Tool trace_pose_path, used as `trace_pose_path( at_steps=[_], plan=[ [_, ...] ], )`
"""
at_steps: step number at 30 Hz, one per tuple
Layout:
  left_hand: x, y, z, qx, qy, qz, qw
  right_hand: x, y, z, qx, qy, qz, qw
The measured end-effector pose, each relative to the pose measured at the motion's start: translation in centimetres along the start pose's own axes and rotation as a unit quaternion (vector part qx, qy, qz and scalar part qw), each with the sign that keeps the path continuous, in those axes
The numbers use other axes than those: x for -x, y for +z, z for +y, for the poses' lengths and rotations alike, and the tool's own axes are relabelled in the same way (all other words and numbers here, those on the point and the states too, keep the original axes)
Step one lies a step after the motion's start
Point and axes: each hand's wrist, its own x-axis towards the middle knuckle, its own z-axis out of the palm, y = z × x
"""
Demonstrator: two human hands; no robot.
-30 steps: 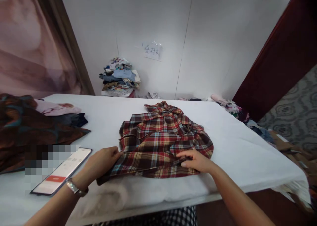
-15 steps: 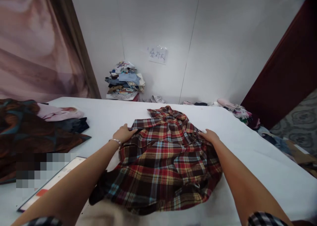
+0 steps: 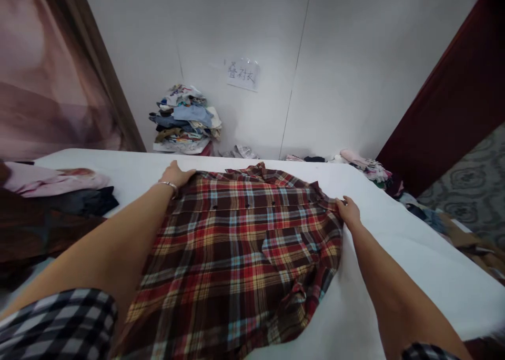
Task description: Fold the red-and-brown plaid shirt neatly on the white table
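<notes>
A plaid shirt (image 3: 236, 244) in dark brown, red, yellow and light blue is spread between my hands over the white table. Its buttons and a chest pocket (image 3: 288, 247) face up, with the button strip running across the far part. My left hand (image 3: 176, 175) grips the far left edge. At the collar end on the right, my right hand (image 3: 349, 211) pinches the cloth. A sleeve lies bunched at the lower right of the shirt, and its near edge runs out of view.
On the white table (image 3: 394, 244), dark and pink clothes (image 3: 59, 178) lie at the left. A tall stack of folded clothes (image 3: 187, 118) stands by the wall at the back. More clothes (image 3: 371, 171) line the right edge. A paper sign (image 3: 242, 74) hangs on the wall.
My hands have moved apart, the left one farther away and leftward, the right one to the right. The crumpled shirt is now stretched wider, showing its buttons and pocket.
</notes>
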Motion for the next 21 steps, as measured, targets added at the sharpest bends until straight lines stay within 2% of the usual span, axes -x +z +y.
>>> trace_pose_path(
  at_steps=[3, 6, 9, 11, 13, 17, 19, 21],
  plan=[
    [2.4, 1.9, -1.1, 0.002, 0.079, -0.012, 0.997, 1.6, 0.5, 1.2, -0.006, -0.01, -0.036, 0.999],
    [6.3, 3.0, -2.7, 0.031, 0.179, -0.054, 0.982, 3.8, -0.6, 2.5, -0.034, 0.001, -0.061, 0.998],
    [11.4, 2.4, -4.3, 0.075, 0.231, -0.077, 0.967, 7.1, -2.4, 3.3, -0.09, 0.027, -0.101, 0.99],
    [15.3, 1.4, -5.1, 0.104, 0.254, -0.107, 0.956, 10.0, -3.4, 3.6, -0.116, 0.004, -0.136, 0.984],
    [19.4, 0.2, -5.7, 0.122, 0.281, -0.134, 0.943, 13.2, -4.3, 3.7, -0.121, -0.056, -0.134, 0.982],
    [26.1, -1.1, -7.6, 0.091, 0.35, -0.148, 0.92, 19.5, -5.5, 3.4, -0.078, -0.2, -0.087, 0.973],
    [28.5, -1.0, -8.9, 0.062, 0.384, -0.162, 0.907, 22.4, -5.9, 2.9, -0.066, -0.294, -0.109, 0.947],
    [30.3, -0.7, -9.9, 0.042, 0.416, -0.159, 0.894, 24.9, -6.2, 2.1, -0.062, -0.387, -0.16, 0.906]
  ],
)
